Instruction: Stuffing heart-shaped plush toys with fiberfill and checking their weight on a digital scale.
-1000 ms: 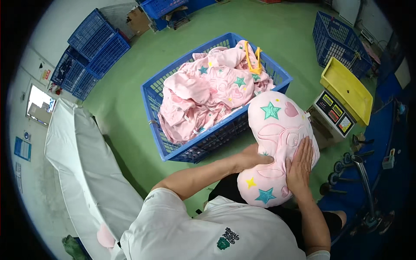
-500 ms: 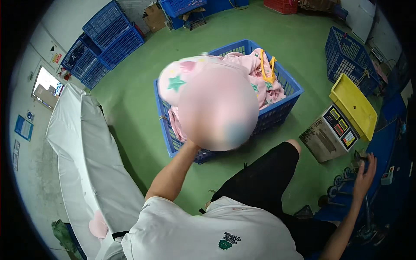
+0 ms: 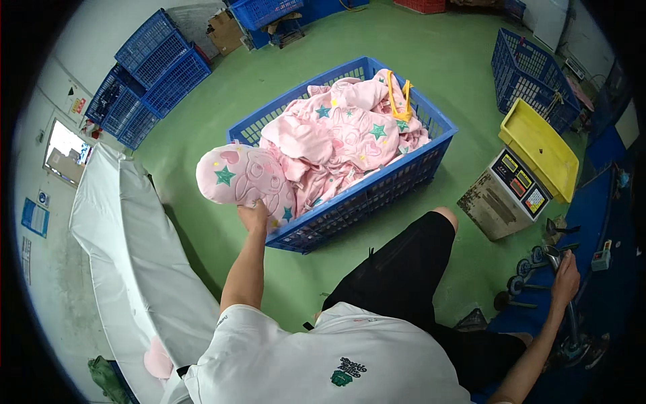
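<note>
My left hand [image 3: 252, 215] is closed on the lower edge of a stuffed pink plush cushion [image 3: 222, 176]. The cushion has green stars, a heart and a stitched outline, and it hangs over the left end of a blue plastic crate [image 3: 336, 223]. Unfilled-looking pink plush covers [image 3: 343, 135] with the same stars are heaped in that crate, and a yellow strap [image 3: 406, 101] lies on top of them. Over on the right, my right hand [image 3: 566, 277] is wrapped round a shiny metal lever [image 3: 573, 316] among blue machinery; part of the lever is hidden by the fingers.
A metal weighing scale [image 3: 501, 195] with a yellow tray [image 3: 538, 149] stands right of the crate. White fabric [image 3: 128, 229] runs along the left, a pink round piece [image 3: 158, 358] on it. Blue crates [image 3: 158, 64] are stacked far left; another [image 3: 531, 74] sits far right.
The plush cushion has gone from above the middle of the crate to its left end, still in my left hand. My right hand has closed from open onto the metal lever.
</note>
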Tool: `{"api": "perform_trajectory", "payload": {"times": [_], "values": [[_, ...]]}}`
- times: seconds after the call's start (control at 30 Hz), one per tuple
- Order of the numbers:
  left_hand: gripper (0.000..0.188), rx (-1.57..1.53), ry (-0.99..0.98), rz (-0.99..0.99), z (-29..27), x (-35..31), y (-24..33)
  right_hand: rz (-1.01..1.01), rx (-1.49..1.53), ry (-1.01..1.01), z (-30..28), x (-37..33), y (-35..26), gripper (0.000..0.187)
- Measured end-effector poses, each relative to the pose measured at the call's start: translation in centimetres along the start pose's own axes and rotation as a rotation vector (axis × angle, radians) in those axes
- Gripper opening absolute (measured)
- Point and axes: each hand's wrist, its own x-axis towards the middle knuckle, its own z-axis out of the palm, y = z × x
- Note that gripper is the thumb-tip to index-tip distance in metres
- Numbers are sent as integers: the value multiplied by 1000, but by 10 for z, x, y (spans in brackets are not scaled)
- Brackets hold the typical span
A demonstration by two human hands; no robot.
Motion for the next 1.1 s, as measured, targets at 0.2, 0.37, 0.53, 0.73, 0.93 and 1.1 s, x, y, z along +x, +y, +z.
{"api": "perform_trajectory", "payload": {"times": [0.2, 0.37, 0.53, 0.73, 0.93, 1.1], "values": [[51, 67, 183, 496, 18, -59, 80, -272, 69, 459, 39, 8, 35, 54], [47, -217, -276, 601, 63, -45, 126, -250, 38, 388, 31, 7, 21, 53], [39, 231, -108, 897, 95, 7, 154, -244, 83, 414, 38, 7, 30, 51], [26, 113, -470, 663, 107, 65, 184, -268, 66, 442, 35, 8, 24, 48], [18, -608, -321, 525, 44, 57, 323, -238, 23, 427, 29, 7, 20, 44], [25, -1215, -629, 417, -24, -6, 407, -197, 27, 434, 12, -10, 8, 39]]}}
